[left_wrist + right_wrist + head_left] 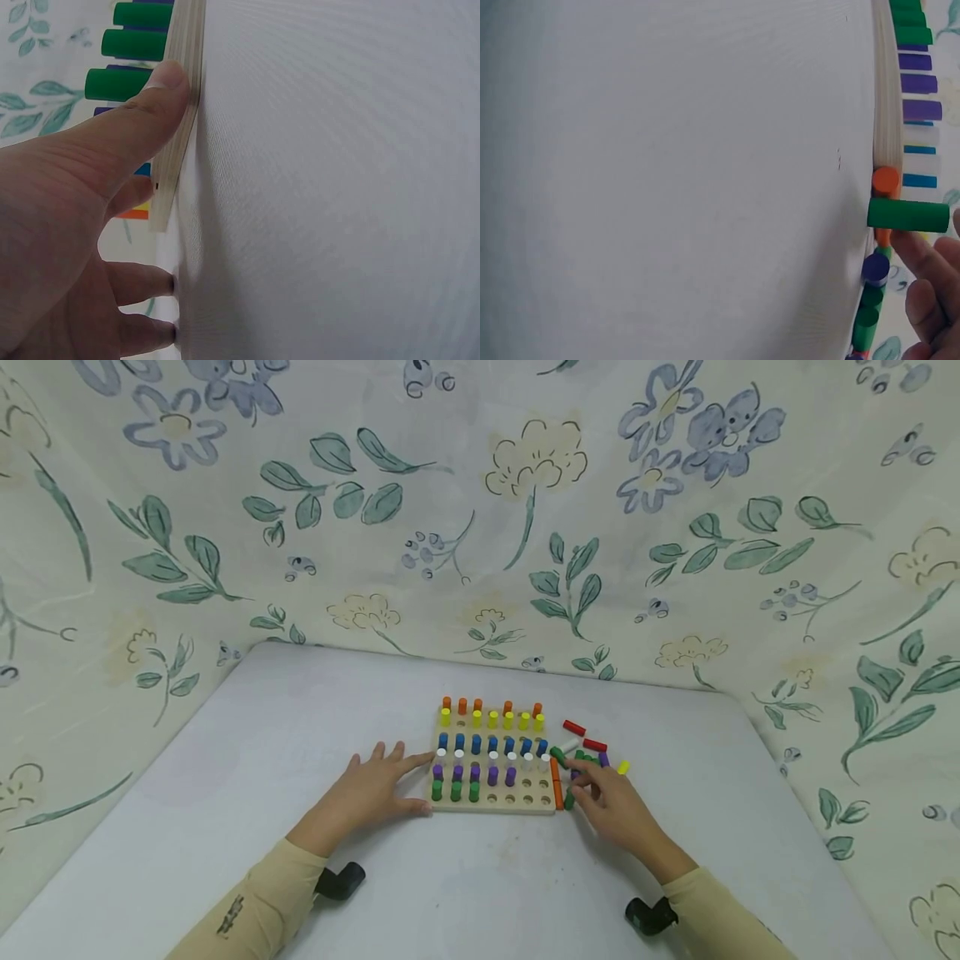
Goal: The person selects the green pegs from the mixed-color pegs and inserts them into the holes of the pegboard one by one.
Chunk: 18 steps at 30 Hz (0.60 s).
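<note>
Meanwhile the left hand rests flat on the desk, fingers straight, thumb against the pegboard. Right hand pinches a green peg beside the board's right edge.

We see a pale grey tabletop carrying a wooden pegboard at its middle, rows of coloured pegs standing in it. Just right of the pegboard, loose pegs lie flat on the tabletop: two red pegs toward the far side, an orange peg against the pegboard's right edge, green pegs beside that, a yellow peg farthest right. Left of the pegboard, we note fingertips resting on the tabletop.
</note>
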Available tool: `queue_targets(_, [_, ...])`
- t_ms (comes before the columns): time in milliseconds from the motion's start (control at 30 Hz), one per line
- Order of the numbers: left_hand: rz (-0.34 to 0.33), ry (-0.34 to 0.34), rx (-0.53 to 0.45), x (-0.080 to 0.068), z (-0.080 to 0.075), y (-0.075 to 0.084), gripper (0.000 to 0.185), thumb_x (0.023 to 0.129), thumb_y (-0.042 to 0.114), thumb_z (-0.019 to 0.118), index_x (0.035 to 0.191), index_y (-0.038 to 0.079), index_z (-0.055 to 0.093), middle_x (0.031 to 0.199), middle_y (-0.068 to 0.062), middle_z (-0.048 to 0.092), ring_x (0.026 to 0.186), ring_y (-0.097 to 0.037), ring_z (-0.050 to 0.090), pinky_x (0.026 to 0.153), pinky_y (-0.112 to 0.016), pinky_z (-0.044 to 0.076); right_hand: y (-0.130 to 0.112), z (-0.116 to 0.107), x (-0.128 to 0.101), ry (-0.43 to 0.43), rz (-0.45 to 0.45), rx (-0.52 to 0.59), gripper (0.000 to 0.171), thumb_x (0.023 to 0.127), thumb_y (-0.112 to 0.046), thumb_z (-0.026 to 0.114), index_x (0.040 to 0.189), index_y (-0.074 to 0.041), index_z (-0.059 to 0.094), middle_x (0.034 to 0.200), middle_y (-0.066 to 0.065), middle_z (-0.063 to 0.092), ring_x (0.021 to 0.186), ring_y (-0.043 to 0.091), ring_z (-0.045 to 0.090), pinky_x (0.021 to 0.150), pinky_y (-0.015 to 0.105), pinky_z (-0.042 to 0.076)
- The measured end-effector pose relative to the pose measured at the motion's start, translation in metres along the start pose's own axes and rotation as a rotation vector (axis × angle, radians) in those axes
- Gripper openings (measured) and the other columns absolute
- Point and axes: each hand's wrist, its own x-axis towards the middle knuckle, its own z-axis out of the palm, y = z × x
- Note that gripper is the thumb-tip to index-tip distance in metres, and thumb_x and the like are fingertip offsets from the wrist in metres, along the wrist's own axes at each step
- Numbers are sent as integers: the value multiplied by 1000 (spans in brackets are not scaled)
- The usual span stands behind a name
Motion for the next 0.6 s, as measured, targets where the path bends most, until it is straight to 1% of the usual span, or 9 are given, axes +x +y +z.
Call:
queue_targets(100, [1,-1,2,0,0,-1,87,81,61,77,154,25,47,157,-31,34,144,-60,23,110,-79,17,0,-1,-2,4,3,14,42,100,-19,65,142,-15,58,104,-4,69,86,14,50,70,29,46])
queue_targets(200, [5,-1,5,-1,0,-1,87,81,61,77,154,24,47,157,-31,34,144,-60,23,110,-79,17,1,-1,-3,9,-13,29,45,98,-19,67,142,-14,58,107,-5,70,90,15,51,73,30,45])
queue_targets(333, [5,-1,6,-2,-1,-1,87,81,60,77,154,24,47,157,-32,34,144,-60,23,110,-79,17,0,0,-3,24,-48,38,49,93,-15,73,140,-12,59,108,-5,68,94,16,52,77,33,47])
queue_targets(433, [9,0,8,-1,0,-1,86,81,60,77,154,24,47,157,-32,34,144,-60,23,109,-79,18,-2,1,-3,33,-64,41,51,90,-11,76,138,-9,60,105,-5,65,95,17,54,80,35,51])
queue_targets(500, [12,0,12,-1,0,-1,86,82,61,77,154,25,47,157,-32,34,144,-60,23,109,-79,18,-3,1,-4,35,-67,42,50,88,-9,77,135,-9,61,103,-5,63,94,17,54,80,35,52])
queue_targets(600, [13,0,15,-1,1,-2,86,81,61,76,154,25,47,157,-32,34,144,-60,24,109,-79,18,-4,1,-5,39,-66,33,43,88,-8,77,129,-10,62,101,-4,60,93,16,54,79,34,52])
